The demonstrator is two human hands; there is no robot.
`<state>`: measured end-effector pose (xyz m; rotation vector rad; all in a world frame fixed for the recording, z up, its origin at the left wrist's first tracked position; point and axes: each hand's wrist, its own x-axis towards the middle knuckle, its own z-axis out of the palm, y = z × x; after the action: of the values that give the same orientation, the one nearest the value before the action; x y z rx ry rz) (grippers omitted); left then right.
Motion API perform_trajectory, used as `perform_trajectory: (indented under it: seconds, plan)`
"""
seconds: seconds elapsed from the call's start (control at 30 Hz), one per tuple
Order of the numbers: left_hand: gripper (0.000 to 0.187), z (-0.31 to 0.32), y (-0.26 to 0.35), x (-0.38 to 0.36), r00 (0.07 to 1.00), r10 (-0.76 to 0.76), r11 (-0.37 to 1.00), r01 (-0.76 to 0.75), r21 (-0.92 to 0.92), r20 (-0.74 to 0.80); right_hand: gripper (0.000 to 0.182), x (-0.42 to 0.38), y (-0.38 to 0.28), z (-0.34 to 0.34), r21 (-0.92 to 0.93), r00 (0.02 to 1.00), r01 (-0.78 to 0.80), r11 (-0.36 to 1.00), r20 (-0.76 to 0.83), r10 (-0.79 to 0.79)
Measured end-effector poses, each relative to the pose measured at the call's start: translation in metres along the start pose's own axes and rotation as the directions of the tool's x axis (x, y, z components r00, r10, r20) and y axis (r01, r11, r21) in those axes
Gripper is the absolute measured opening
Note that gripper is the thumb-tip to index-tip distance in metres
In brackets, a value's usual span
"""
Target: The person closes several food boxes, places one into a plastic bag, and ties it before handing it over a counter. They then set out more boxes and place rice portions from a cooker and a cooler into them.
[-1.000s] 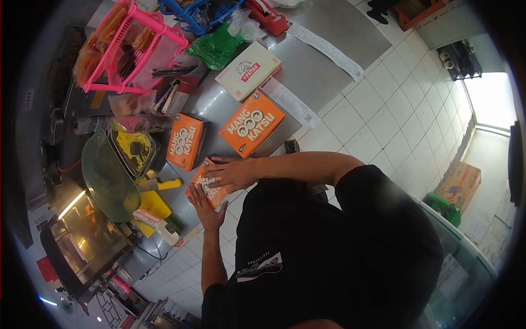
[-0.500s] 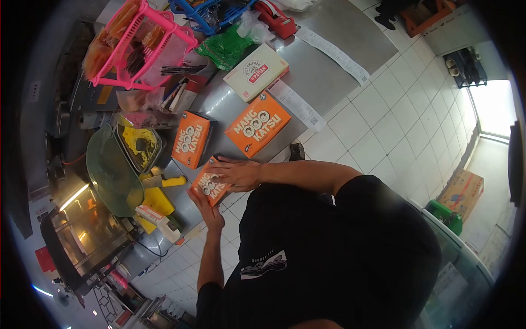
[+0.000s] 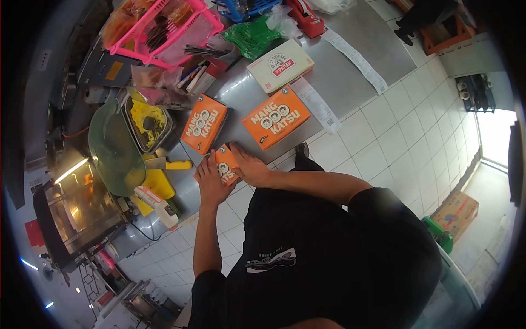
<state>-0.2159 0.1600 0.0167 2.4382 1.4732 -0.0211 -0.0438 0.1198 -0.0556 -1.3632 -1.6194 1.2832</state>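
Both my hands hold an orange "Mang Katsu" food box (image 3: 226, 168) at the front edge of the steel counter. My left hand (image 3: 213, 180) is closed over its left side, with the fingers reaching onto the top. From the other side my right hand (image 3: 252, 169) grips it, fingers curled at the far corner. Part of the lid print is hidden by my hands. Just beyond stands a second orange box (image 3: 204, 124), closed. A larger orange box (image 3: 276, 117), closed too, sits to the right.
A cream chicken box (image 3: 280, 64) and paper receipts (image 3: 315, 101) lie farther back. On the left are a yellow-handled knife (image 3: 178, 164), a metal tray (image 3: 169, 129) of yellow food and a green translucent lid (image 3: 112, 148). A pink basket (image 3: 181, 41) stands behind.
My left hand has moved from the box's near left edge up over its top. My right hand has slid from the top to the right side. The view has shifted slightly.
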Motion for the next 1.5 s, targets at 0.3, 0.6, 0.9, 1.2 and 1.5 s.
perform_trajectory:
  seconds: [0.3, 0.6, 0.9, 1.2, 1.5]
  plan:
    - [0.116, -0.069, 0.078, 0.04, 0.994, 0.078, 0.991, -0.086, -0.098, -0.083, 0.037, -0.055, -0.038, -0.167, -0.151, 0.753, 0.133, 0.98, -0.627, -0.199]
    - [0.107, -0.019, 0.159, 0.124, 0.978, 0.177, 0.979, -0.186, -0.081, -0.11, 0.038, -0.044, -0.006, -0.226, 0.004, 0.754, -0.068, 0.998, -0.655, 0.054]
    - [0.112, -0.016, -0.032, 0.128, 0.98, -0.058, 0.993, 0.076, 0.086, -0.19, 0.074, -0.045, -0.01, -0.191, 0.172, 0.835, -0.273, 0.947, -0.447, 0.322]
    - [0.114, -0.11, -0.002, 0.068, 0.984, -0.01, 0.984, -0.021, -0.176, -0.178, 0.073, -0.034, -0.022, -0.164, 0.233, 0.839, -0.335, 0.913, -0.367, 0.402]
    - [0.118, -0.101, 0.031, 0.075, 0.988, 0.136, 0.991, -0.137, 0.001, -0.076, 0.064, 0.037, -0.016, -0.1, 0.863, 0.877, -0.068, 0.501, -0.188, 0.443]
